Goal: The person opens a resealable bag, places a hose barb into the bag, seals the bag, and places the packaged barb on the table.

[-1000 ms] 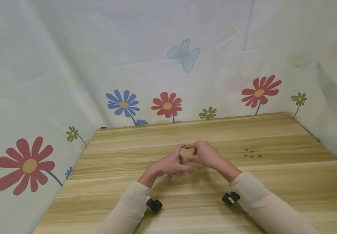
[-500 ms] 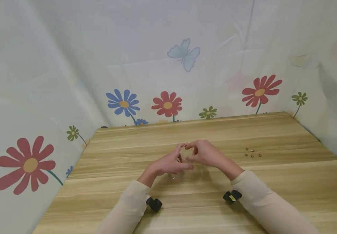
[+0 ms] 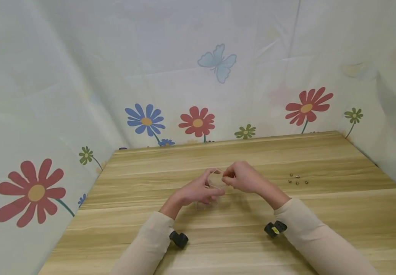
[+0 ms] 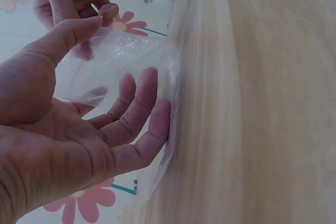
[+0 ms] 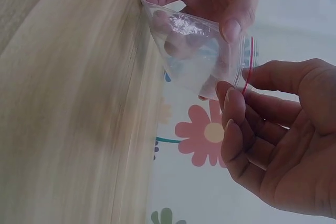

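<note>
A clear zip-lock bag [image 5: 194,61] with a red line along its mouth is between my two hands above the table. My left hand [image 3: 196,192] holds it, thumb on the near side near the mouth and curled fingers against the film, as the left wrist view shows. At the mouth's other corner my right hand [image 3: 247,178] pinches the edge beside the red line [image 5: 249,66] between thumb and fingertips. The mouth appears as a rounded gap in the head view. Whether anything lies inside the bag [image 4: 123,51], I cannot tell.
Several small metal pieces [image 3: 297,177], too tiny to identify, lie on the wooden table [image 3: 170,164] to the right of my hands. A white cloth [image 3: 170,57] printed with flowers and a butterfly hangs behind the table and at its sides.
My right hand's thumb and fingers have closed from a spread pose to a pinch on the bag's edge and shifted slightly right. The bag's mouth looks wider. The metal pieces have stayed put.
</note>
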